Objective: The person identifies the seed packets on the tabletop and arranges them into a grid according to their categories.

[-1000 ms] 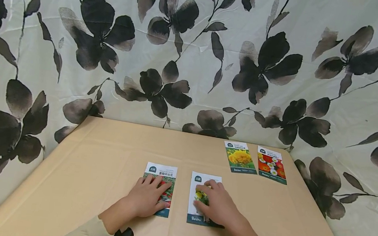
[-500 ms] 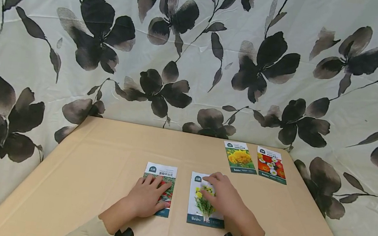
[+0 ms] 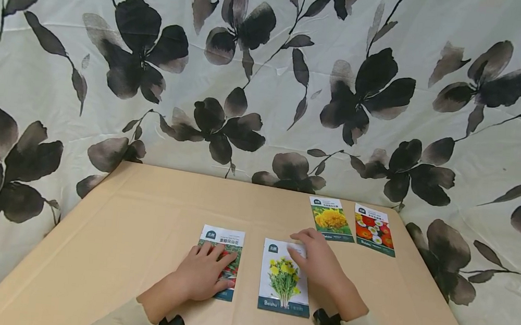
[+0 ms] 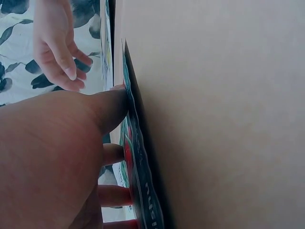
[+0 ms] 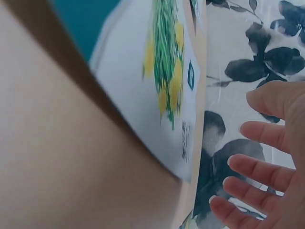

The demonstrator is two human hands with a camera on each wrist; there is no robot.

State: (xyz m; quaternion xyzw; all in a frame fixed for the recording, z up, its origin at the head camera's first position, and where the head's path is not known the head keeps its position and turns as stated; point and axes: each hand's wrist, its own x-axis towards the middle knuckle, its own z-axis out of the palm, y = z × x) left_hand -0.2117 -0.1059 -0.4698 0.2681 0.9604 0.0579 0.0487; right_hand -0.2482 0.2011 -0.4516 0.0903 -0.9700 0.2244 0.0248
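A seed packet with red flowers (image 3: 233,239) lies on the table at centre left, partly covered by my left hand (image 3: 199,273). The fingers are spread and their tips touch the packet's face in the left wrist view, where the packet edge (image 4: 138,143) runs beneath the thumb. A white seed packet with a bunch of yellow flowers (image 3: 284,285) lies flat to the right. My right hand (image 3: 322,260) is over its upper right corner, fingers apart and holding nothing. In the right wrist view those fingers (image 5: 259,171) stand off the white packet (image 5: 133,95).
Two more seed packets lie at the table's back right: one with a yellow bloom (image 3: 332,220), the other with red and white flowers (image 3: 375,229). Behind the tan table (image 3: 143,209) hangs a white cloth with dark flowers (image 3: 285,102).
My right hand has lifted off the white packet and shifted up and to the right, uncovering its yellow flower picture. My left hand stays on the red-flower packet.
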